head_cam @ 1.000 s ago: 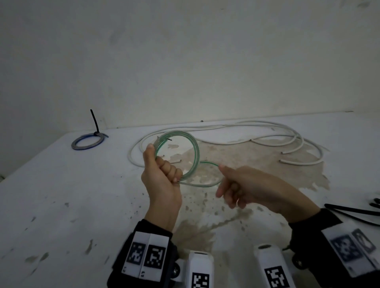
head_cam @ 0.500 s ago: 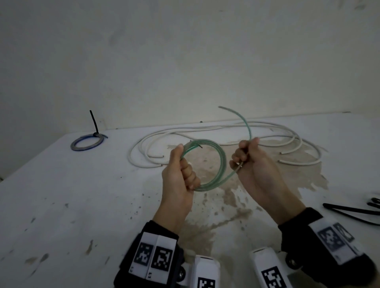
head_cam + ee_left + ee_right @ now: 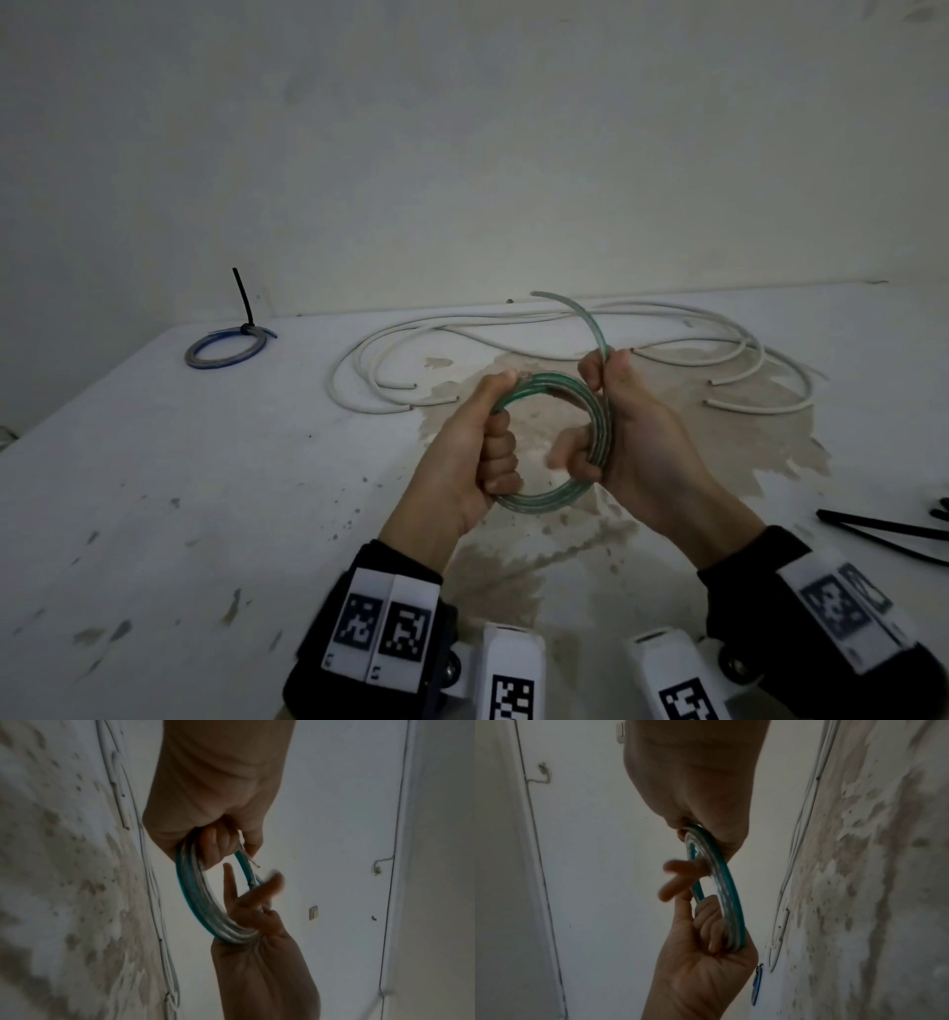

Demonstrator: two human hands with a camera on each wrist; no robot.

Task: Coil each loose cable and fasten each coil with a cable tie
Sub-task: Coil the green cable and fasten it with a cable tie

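Note:
A translucent green cable is wound into a coil of several turns, held above the table between both hands. My left hand grips the coil's left side with curled fingers, also seen in the left wrist view. My right hand holds the right side, thumb and forefinger pinching the cable at the top. Its other fingers poke through the ring, blurred. The cable's short free end curves up and leftward from the right hand. The coil shows edge-on in the right wrist view.
Loose white cables sprawl across the back of the stained white table. A blue coil fastened with a black tie lies at the far left. Black cable ties lie at the right edge. A wall stands behind.
My right hand has swung the cable's tail round and closed in on the coil's right side, adding a turn. The free end is shorter. Both hands have drifted right.

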